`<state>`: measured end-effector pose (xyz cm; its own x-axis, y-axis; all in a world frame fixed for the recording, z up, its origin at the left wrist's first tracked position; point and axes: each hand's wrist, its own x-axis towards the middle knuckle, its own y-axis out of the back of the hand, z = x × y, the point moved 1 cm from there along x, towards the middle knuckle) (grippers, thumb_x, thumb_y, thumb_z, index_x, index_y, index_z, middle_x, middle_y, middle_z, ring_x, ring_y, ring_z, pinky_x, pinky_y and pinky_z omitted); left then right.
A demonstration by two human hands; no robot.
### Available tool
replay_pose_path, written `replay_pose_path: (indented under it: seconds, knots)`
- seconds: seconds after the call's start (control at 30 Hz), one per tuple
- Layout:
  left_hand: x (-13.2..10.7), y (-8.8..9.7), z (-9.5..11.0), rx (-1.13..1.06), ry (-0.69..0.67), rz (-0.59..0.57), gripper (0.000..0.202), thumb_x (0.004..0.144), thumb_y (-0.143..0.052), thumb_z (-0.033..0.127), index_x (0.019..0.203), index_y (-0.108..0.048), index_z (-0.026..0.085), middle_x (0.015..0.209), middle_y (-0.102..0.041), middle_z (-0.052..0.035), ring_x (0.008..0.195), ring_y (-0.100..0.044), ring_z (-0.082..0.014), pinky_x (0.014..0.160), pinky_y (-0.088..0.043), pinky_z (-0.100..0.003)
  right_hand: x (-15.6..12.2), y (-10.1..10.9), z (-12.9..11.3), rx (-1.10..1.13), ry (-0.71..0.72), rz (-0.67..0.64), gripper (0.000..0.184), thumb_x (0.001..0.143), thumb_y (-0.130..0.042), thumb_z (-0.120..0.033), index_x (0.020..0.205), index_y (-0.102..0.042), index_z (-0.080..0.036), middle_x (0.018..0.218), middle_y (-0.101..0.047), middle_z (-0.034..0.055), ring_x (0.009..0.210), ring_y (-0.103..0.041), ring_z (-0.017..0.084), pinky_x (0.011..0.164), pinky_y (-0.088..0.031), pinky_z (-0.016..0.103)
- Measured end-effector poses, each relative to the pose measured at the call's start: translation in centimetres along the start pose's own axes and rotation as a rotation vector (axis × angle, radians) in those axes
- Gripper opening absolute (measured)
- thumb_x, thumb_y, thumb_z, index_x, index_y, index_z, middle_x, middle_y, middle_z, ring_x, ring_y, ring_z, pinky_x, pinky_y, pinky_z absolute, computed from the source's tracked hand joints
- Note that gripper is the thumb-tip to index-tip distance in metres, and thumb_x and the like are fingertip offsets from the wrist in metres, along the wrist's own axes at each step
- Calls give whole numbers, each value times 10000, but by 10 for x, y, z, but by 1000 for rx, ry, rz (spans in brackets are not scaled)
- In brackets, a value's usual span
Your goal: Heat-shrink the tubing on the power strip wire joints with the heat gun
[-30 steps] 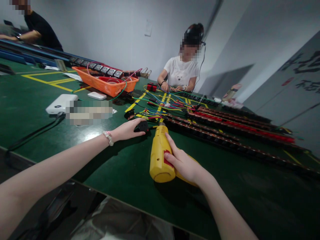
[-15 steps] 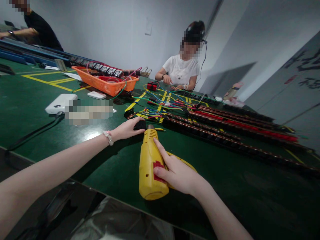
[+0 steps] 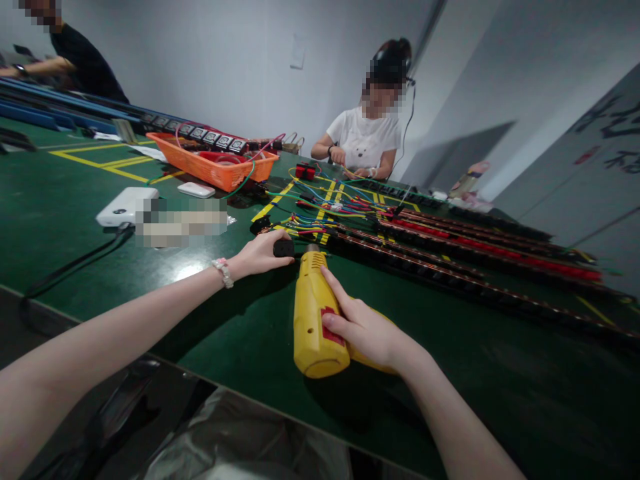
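My right hand (image 3: 367, 330) is wrapped round a yellow heat gun (image 3: 314, 315) with a red switch. Its metal nozzle points away from me toward a small black part (image 3: 283, 248). My left hand (image 3: 260, 254) pinches that black part on the green table (image 3: 75, 227), just left of the nozzle. Coloured wires (image 3: 325, 213) run from behind the part toward long black and red strips (image 3: 465, 257).
An orange basket (image 3: 210, 170) stands at the back left, with a white power bank (image 3: 125, 207) and its black cable nearer me. A person in a white shirt (image 3: 363, 143) works across the table. Another person in black (image 3: 75, 60) is at the far left.
The heat gun shifted left half a second ago and has come back right, its nozzle staying close to the black part. My left hand stays closed on the part.
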<state>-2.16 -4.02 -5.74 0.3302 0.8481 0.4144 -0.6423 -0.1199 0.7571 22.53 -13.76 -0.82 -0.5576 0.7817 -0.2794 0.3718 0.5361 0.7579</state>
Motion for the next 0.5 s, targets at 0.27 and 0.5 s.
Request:
replay_pose_path:
  seconds: [0.27,0.5]
  knots:
    - [1,-3,-8,7,8,21,500,713,-572,522,1040,-509,148,972,-559,-48,847,-526,-131,692,-428,-224,1,8,9,-4,-11,33,769,790,-303,-674,1395,73,-385,1201,-481,45,946,-535,155,849,-396,318]
    - [0,-5,-7,83,14,28,534,734,-541,550,1087,-497,152,1005,-551,-60,900,-528,-154,764,-438,-266,-4,-2,4,-70,26,30,816,798,-246,-683,1410,123,-289,1232,-456,87,1017,-506,185,880,-380,330]
